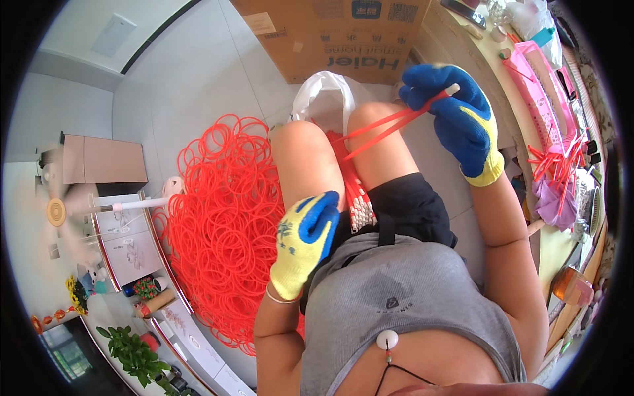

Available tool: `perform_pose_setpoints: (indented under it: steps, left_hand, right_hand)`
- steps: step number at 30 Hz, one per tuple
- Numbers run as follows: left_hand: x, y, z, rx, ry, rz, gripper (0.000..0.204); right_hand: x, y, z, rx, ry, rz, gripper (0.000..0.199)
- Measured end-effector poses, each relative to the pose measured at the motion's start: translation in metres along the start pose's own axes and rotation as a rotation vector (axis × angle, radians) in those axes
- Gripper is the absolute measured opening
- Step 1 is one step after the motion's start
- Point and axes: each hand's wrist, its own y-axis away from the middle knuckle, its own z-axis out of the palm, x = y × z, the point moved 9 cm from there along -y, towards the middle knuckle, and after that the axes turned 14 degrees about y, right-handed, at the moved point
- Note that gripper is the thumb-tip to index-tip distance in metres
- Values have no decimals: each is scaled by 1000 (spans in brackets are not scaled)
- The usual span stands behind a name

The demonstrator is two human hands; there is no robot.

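Seated person seen from above, both hands in yellow knit gloves with blue coated palms. The rim of the view bends and darkens, so the cluttered table (522,125) along the right edge is hard to read; pink trays (543,86) and a spray of red strands (558,162) can be made out there, little else with certainty. The torso in a grey top hides the lap below the shorts, and the lower ends of the bundle of red tubes with white tips (356,198), wedged between the thighs, are hidden there.

The right hand (462,115) is raised over the right knee, fingers curled and closed on a red tube (396,122); its white tip pokes out just beyond the fingertips (422,82), and the doubled red length runs down and leftward toward the bundle between the knees. The left hand (305,241) rests low against the left thigh, fingers loosely bent, apparently holding nothing, though its fingertips are turned away from view; the bundle's white tips lie just beside it.

A white plastic bag (323,99) sits open beyond the knees, in front of a cardboard box (330,39). A large heap of red tube loops (224,224) covers the floor to the person's left, touching the left leg; bare grey tile (198,72) remains beyond it.
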Motion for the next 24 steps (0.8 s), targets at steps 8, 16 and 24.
perform_pose_setpoints:
  steps: [8, 16, 24]
  left_hand:
    - [1, 2, 37, -205, 78, -27, 30]
    - [-36, -11, 68, -42, 1364, -400, 57]
    - [-33, -44, 11, 100, 1710, 8, 54]
  right_hand:
    - [-93, 25, -8, -70, 94, -425, 38]
    - [-160, 69, -123, 103, -631, -283, 8]
    - [-74, 100, -175, 218, -1159, -87, 19]
